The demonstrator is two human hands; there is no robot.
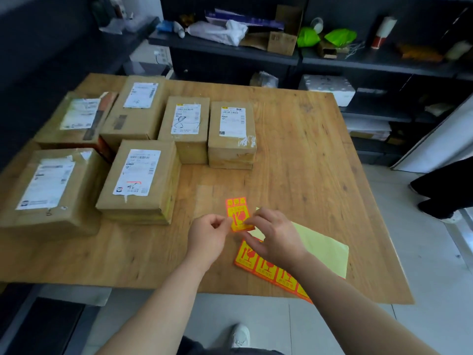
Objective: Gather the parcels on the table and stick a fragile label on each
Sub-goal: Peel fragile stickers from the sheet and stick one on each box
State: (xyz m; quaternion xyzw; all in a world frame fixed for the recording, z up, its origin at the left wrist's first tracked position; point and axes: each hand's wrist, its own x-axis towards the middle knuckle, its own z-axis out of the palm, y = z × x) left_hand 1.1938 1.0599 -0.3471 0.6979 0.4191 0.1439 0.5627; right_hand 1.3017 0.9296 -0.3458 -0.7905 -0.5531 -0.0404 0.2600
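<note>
Several brown cardboard parcels with white shipping labels are grouped on the left half of the wooden table (302, 155); the nearest one (140, 180) lies just left of my hands, another (231, 134) stands at the group's right end. Both hands pinch one orange-and-yellow fragile label (238, 213) just above the table: my left hand (208, 235) holds its left edge, my right hand (272, 237) its lower right corner. Beneath my right hand lies the sticker sheet (266, 267) with more fragile labels, on its pale yellow backing (322, 247).
Dark shelving (332, 57) crowded with bags, boxes and a white foam box (330, 87) stands behind the table. Another person's legs and shoes (445, 193) are at the right on the tiled floor. My own shoe (240, 335) shows below the table's near edge.
</note>
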